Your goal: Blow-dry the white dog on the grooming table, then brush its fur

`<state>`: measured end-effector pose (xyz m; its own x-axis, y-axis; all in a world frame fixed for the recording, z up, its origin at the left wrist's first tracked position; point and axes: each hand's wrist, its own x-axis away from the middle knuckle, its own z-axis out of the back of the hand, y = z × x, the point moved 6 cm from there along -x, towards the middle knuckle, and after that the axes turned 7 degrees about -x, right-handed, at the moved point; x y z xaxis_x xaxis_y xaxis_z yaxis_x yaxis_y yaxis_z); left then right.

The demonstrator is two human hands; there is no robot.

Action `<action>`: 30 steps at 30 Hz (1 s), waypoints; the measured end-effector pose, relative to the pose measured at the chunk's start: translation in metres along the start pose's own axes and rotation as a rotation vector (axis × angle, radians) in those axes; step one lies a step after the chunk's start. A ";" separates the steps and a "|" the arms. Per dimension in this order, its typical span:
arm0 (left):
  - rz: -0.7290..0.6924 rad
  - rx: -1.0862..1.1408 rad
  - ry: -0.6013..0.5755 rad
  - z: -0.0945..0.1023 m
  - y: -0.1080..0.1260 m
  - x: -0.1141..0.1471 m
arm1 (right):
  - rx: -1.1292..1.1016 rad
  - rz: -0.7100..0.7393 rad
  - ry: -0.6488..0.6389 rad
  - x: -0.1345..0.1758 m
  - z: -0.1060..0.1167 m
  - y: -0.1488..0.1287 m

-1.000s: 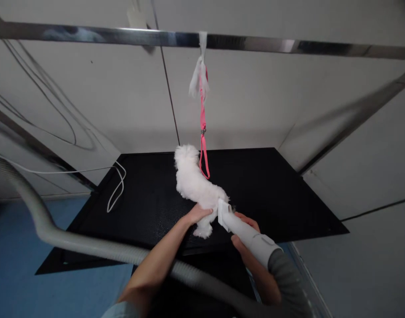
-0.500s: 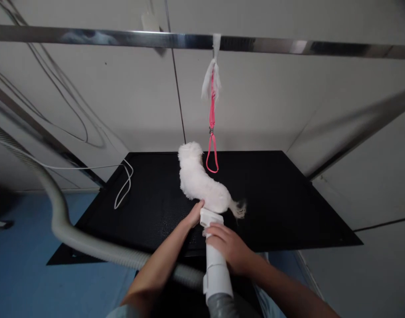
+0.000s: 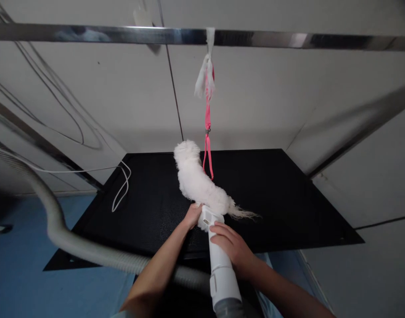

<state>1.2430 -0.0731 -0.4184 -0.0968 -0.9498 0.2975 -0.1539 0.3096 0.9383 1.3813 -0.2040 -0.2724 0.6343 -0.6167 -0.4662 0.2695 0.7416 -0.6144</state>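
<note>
A small white dog (image 3: 197, 179) stands on the black grooming table, its back to me and its thin tail out to the right. My right hand (image 3: 234, 247) is wrapped round the white dryer nozzle (image 3: 219, 258), whose flat head is against the dog's rear. Beside that head, my left hand (image 3: 192, 216) is closed at the dog's hind leg, with white fur showing just below the fingers. The nozzle hides part of the leg and fingertips. A pink grooming loop (image 3: 208, 150) hangs beside the dog, its lower end near the dog's side.
The loop is tied with white cloth to a metal bar (image 3: 106, 34) above the black table (image 3: 269, 190). A grey hose (image 3: 86, 247) runs across the left front corner. A white cord (image 3: 123, 190) lies on the table's left part. A pale wall stands behind.
The nozzle and my right hand have shifted slightly right. The dog's tail has swung out further right, and its head has turned a little. The pink loop has turned and swayed.
</note>
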 end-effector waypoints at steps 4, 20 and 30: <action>-0.073 -0.117 0.078 0.004 -0.003 -0.002 | -0.181 -0.096 0.299 0.008 0.002 0.029; -0.199 -0.242 0.084 0.006 0.005 0.000 | -1.039 -0.625 1.257 0.087 0.002 0.108; -0.083 -0.151 0.052 0.011 -0.012 -0.006 | -0.830 -0.577 1.071 0.059 0.009 0.111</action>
<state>1.2347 -0.0708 -0.4336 -0.0383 -0.9741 0.2226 -0.0096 0.2231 0.9747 1.4549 -0.1556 -0.3618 -0.3407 -0.9390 -0.0465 -0.4252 0.1981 -0.8832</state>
